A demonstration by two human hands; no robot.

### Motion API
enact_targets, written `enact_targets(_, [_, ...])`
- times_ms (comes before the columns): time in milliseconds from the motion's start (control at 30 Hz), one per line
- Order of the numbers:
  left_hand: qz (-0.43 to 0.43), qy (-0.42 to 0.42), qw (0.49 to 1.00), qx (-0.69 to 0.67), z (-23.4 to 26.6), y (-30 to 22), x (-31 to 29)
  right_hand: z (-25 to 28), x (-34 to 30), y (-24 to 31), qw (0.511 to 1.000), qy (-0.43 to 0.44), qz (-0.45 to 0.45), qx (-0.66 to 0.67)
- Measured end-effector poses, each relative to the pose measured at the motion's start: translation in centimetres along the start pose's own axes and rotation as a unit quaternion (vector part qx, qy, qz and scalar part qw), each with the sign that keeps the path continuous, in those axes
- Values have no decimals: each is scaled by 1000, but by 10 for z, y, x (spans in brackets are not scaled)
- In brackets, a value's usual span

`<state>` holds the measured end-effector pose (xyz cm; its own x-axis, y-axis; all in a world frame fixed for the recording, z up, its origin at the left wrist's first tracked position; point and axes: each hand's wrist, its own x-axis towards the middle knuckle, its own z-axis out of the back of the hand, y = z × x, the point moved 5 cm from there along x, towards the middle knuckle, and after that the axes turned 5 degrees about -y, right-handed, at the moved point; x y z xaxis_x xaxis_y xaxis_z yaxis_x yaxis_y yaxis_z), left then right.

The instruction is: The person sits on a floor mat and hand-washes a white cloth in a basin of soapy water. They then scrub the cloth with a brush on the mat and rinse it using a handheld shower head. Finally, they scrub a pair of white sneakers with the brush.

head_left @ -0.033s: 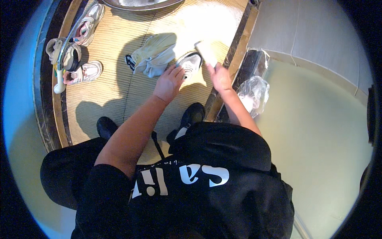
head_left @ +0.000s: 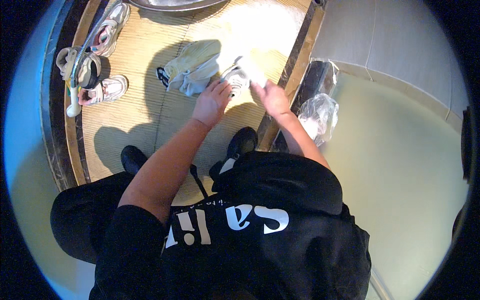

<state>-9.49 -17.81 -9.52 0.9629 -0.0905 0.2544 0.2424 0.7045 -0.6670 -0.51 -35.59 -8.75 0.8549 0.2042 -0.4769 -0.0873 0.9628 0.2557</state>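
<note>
A grey and white sneaker lies on the ribbed floor in front of me. My left hand grips its near left side, with the fingers bent over the edge. In my right hand is a long, pale, brush-like block, blurred and washed out by the light. The block lies across the sneaker's far right part and hides some of it; bristles cannot be made out. Just left of the sneaker rests a crumpled yellow and white cloth with a black-and-white end.
Several sneakers stand at the left edge, near a shower head on a metal hose. A metal basin sits at the far side. On the right ledge lies a clear plastic bag. My black shoes are close below.
My right hand has shifted slightly left and down, bringing the pale block from beside the sneaker onto its right part. The left hand keeps its place on the sneaker.
</note>
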Motion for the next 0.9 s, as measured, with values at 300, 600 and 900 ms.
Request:
enact_targets(300, [23, -9, 1000, -6, -18, 12, -11, 56, 18, 5, 995, 1, -34, -97])
enact_targets(600, [37, 5, 999, -37, 0, 2, 3, 69, 23, -15, 968, 155, 7, -196])
enact_targets(900, [58, 33, 996, -58, -4, 4, 2, 62, 31, -18, 960, 181, 1, -213])
